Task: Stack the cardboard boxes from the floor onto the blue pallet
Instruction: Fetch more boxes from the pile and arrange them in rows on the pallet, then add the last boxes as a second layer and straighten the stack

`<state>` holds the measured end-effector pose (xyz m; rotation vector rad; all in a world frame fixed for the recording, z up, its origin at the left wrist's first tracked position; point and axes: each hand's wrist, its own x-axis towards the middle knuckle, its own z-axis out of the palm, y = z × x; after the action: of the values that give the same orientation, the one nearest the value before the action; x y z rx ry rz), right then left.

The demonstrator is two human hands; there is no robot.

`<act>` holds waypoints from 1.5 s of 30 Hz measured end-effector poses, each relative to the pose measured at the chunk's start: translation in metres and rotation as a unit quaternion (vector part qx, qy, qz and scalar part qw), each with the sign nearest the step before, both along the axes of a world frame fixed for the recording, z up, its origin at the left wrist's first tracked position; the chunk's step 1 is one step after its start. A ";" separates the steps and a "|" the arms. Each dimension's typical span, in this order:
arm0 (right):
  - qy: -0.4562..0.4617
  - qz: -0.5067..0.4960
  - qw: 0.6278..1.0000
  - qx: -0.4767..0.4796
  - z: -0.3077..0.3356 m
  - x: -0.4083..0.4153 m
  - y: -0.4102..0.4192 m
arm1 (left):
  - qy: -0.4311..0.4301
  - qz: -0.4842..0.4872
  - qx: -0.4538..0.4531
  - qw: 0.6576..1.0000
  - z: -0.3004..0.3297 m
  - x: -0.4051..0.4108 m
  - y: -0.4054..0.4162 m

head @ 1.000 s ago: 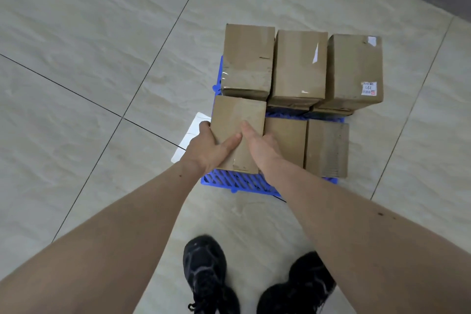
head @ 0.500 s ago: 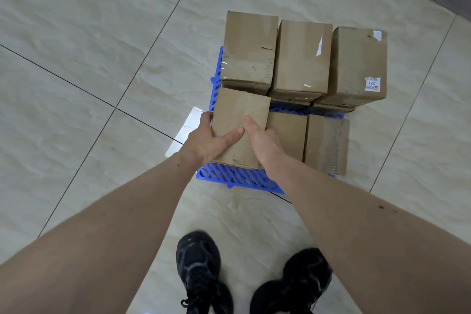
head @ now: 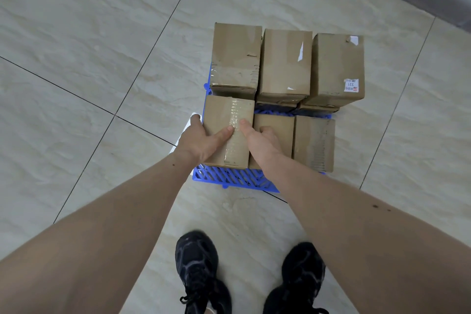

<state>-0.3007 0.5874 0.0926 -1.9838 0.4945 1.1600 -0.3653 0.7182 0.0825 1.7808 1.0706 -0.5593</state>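
Taped box (head: 228, 132): gripped both sides above blue pallet (head: 229, 178)
Left hand (head: 201, 140): fingers wrapped left edge, thumb on top
Right hand (head: 260, 139): thumb on top, fingers hidden behind right side

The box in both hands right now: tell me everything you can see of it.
The held box is plain brown cardboard, rectangular, with a strip of clear glossy tape running lengthwise down its top. It sits at the near left corner of the blue pallet, higher than the two lower boxes to its right, its far end close against the taller back-left box. The left hand grips its left side, thumb on top; the right hand grips its right side, thumb on top.
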 end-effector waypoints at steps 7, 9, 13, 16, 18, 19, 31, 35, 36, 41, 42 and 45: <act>-0.020 -0.010 1.000 0.017 0.031 0.007 -0.039 | 0.015 -0.053 0.142 0.988 0.045 0.013 -0.013; -0.024 -0.022 0.999 0.023 0.042 0.009 -0.057 | 0.016 -0.083 0.199 0.976 0.060 0.018 -0.023; -0.045 -0.045 0.998 0.024 0.068 0.017 -0.100 | -0.020 -0.146 0.275 0.950 0.090 0.033 -0.055; -0.076 -0.060 0.995 0.020 0.091 0.023 -0.141 | -0.054 -0.182 0.272 0.943 0.111 0.050 -0.094; -0.092 -0.062 0.994 0.012 0.105 0.027 -0.175 | -0.071 -0.208 0.265 0.939 0.125 0.061 -0.129; -0.101 -0.066 0.993 0.009 0.111 0.030 -0.193 | -0.080 -0.222 0.255 0.938 0.130 0.067 -0.148; -0.152 -0.160 0.974 -0.047 0.179 0.060 -0.451 | -0.131 -0.377 0.179 0.899 0.190 0.146 -0.401; -0.170 -0.168 0.969 -0.069 0.196 0.077 -0.536 | -0.142 -0.399 0.181 0.888 0.206 0.175 -0.476; -0.173 -0.174 0.967 -0.073 0.199 0.082 -0.555 | -0.143 -0.405 0.181 0.885 0.210 0.181 -0.494; -0.180 -0.213 0.958 -0.075 0.208 0.108 -0.635 | -0.153 -0.439 0.179 0.867 0.219 0.217 -0.572; -0.180 -0.216 0.957 -0.075 0.208 0.114 -0.649 | -0.156 -0.444 0.178 0.864 0.218 0.226 -0.586; -0.184 -0.226 0.953 -0.078 0.206 0.139 -0.687 | -0.164 -0.458 0.175 0.856 0.216 0.257 -0.627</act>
<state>-0.1622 -0.0997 0.2987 -2.0142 0.8061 0.4672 -0.1083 0.0915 0.2988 2.5762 0.0091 -0.5937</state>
